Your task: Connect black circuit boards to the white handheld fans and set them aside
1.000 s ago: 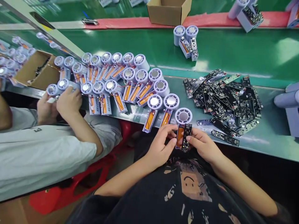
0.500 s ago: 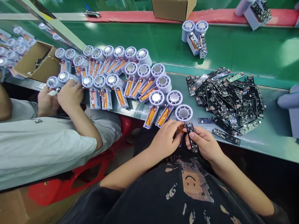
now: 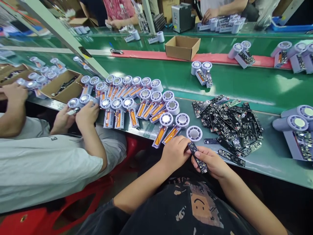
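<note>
My right hand (image 3: 207,160) pinches a narrow black circuit board (image 3: 197,157), which slants down to the right. My left hand (image 3: 176,150) is closed at the handle of a lilac fan (image 3: 194,133), below its round head; the fingers and the board hide most of that handle. The board's upper end meets my left fingertips. Left of the fan lie several more lilac fans (image 3: 182,120) with orange batteries and thin wires showing in their open handles. A heap of black circuit boards (image 3: 230,120) lies to the right.
At the left a co-worker's hands (image 3: 86,116) hold another fan near a cardboard box (image 3: 66,85). Two fans (image 3: 201,70) stand on the green belt (image 3: 146,67), with an open box (image 3: 183,47) behind. More fans (image 3: 293,125) stand at the right edge.
The view has tilted up, showing more of the far side. The board in my right hand has turned to a steeper slant, and the orange part between my hands is now covered.
</note>
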Action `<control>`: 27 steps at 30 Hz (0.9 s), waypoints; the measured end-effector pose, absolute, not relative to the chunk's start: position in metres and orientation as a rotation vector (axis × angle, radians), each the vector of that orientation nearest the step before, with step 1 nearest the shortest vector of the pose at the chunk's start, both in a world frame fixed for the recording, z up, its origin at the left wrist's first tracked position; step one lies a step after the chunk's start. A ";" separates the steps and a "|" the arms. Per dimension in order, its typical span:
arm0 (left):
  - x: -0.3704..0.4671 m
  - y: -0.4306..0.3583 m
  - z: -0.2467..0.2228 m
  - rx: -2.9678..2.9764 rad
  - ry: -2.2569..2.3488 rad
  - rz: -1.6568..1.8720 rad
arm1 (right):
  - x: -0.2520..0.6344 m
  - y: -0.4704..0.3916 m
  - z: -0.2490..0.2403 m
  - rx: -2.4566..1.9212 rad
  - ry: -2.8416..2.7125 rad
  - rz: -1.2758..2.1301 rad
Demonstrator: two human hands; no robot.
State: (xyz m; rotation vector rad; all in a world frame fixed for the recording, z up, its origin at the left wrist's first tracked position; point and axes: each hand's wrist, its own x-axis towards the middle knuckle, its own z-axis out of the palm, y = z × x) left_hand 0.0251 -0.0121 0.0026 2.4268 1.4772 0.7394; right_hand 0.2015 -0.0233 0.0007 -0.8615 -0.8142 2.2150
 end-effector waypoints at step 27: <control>0.018 -0.002 0.018 2.145 1.461 0.747 | 0.207 -0.021 -0.016 -0.853 -0.647 2.216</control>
